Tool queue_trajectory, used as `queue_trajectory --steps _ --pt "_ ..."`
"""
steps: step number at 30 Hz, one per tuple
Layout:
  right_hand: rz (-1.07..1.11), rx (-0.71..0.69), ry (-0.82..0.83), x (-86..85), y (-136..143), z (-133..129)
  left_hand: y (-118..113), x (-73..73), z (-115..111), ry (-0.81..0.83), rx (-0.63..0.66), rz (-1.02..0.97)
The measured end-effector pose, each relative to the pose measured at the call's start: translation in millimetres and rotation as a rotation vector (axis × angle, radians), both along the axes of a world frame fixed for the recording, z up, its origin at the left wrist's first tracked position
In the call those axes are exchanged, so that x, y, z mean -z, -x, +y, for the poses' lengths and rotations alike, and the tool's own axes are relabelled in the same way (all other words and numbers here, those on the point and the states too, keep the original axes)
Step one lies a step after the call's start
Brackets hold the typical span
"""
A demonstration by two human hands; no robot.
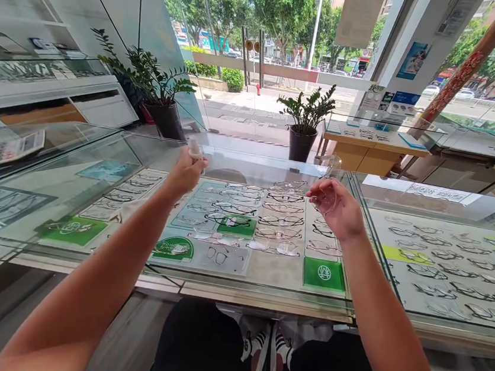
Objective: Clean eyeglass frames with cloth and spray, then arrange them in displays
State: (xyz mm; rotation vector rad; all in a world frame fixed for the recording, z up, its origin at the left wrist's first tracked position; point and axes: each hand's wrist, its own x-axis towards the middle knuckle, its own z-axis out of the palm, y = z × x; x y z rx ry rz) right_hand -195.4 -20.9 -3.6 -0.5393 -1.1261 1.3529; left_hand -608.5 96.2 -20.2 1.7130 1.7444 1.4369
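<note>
A glass display counter (276, 168) of spectacle frames fills a sunlit optical shop. At centre left, the left hand (185, 173) is closed around a small clear bottle (194, 147). At centre right, the right hand (338, 208) pinches clear-framed glasses (328, 189) above the counter.

Clear, see-through spray bottle (195, 148) showing in the left hand (185, 172), pale pink transparent glasses (328, 186) showing in the right hand (338, 208), green signs (324, 273) with white logos lying in the glass case (262, 294), black trousers (193, 346) showing below, black-and-white striped shoes (267, 345) showing.
</note>
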Motion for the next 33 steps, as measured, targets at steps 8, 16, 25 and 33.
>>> queue_trajectory --steps 8,16,25,33 --pt "-0.046 -0.007 0.025 2.4 3 -1 64 42.2 1 0.301 -0.09 0.219" --pt "-0.038 -0.012 0.044 7.4 3 5 62 46.2 -3 0.368 -0.157 0.309" --pt "-0.048 -0.015 0.069 13.1 -3 4 113 24.4 -33 0.498 -0.187 0.449" --pt "-0.103 -0.008 0.071 20.1 -6 7 148 13.5 -84 0.584 -0.126 0.604"
